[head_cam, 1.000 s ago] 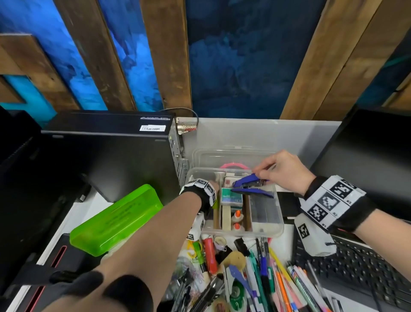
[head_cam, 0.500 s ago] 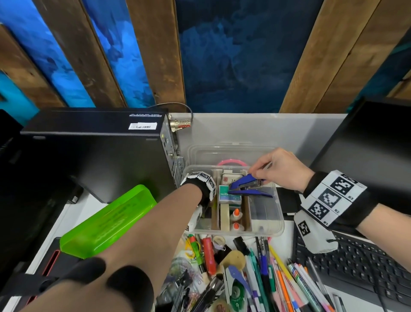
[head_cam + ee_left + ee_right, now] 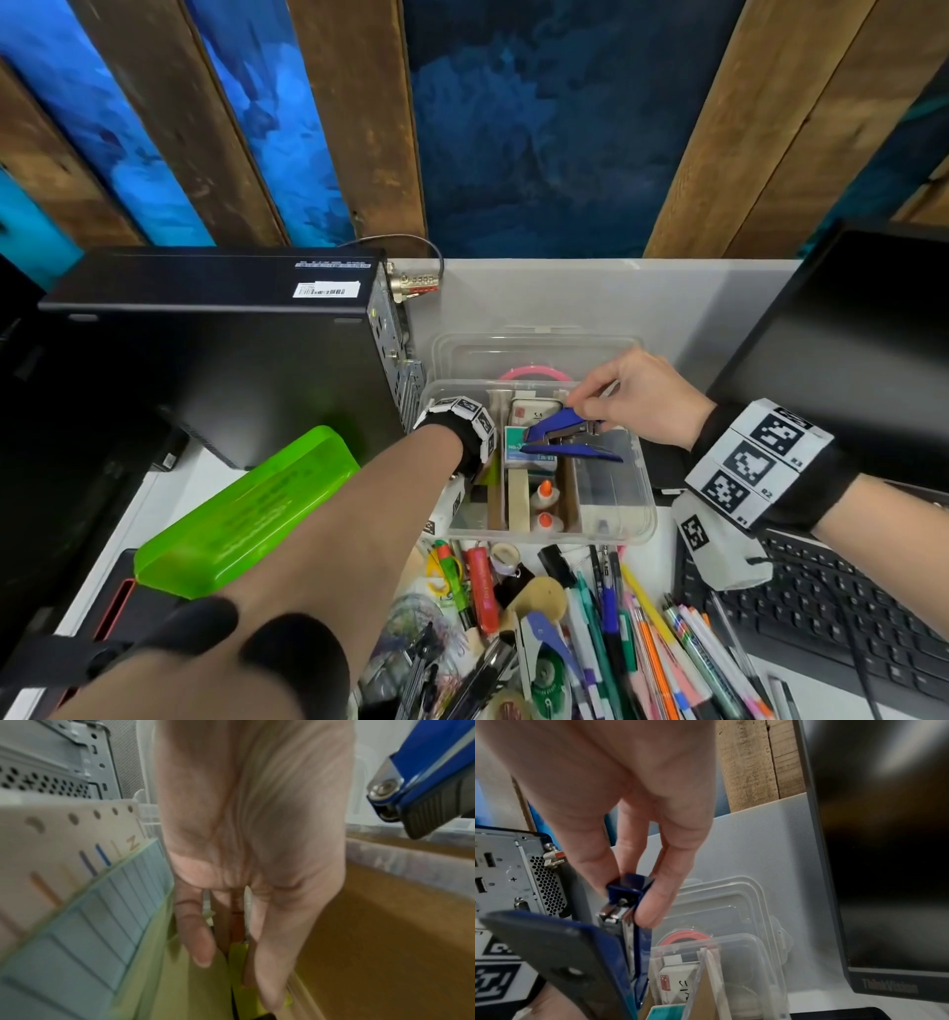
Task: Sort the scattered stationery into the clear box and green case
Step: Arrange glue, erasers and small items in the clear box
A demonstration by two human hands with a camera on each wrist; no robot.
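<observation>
The clear box (image 3: 644, 506) with cardboard dividers stands mid-desk and holds glue bottles, a staple packet and a pink ring. My right hand (image 3: 585, 411) pinches the rear end of a blue stapler (image 3: 562, 439), hinged apart, just above the box's middle. In the right wrist view the fingertips (image 3: 649, 910) clamp the stapler (image 3: 623, 898). My left hand (image 3: 231, 959) reaches into the box's left compartment, with thumb and finger on either side of a thin yellow-green item (image 3: 236, 953); in the head view its wristband (image 3: 462, 416) hides the fingers. The shut green case (image 3: 246, 514) lies left of the box.
A heap of pens, markers, tape and clips (image 3: 590, 632) lies in front of the box. A black computer tower (image 3: 215, 349) stands to the left, a monitor (image 3: 847, 360) and keyboard (image 3: 821, 616) to the right. The box lid (image 3: 534, 347) leans against the white partition.
My right hand has eased the stapler slightly down and left over the box. My left hand has stayed in the left compartment. The head view has shifted a little.
</observation>
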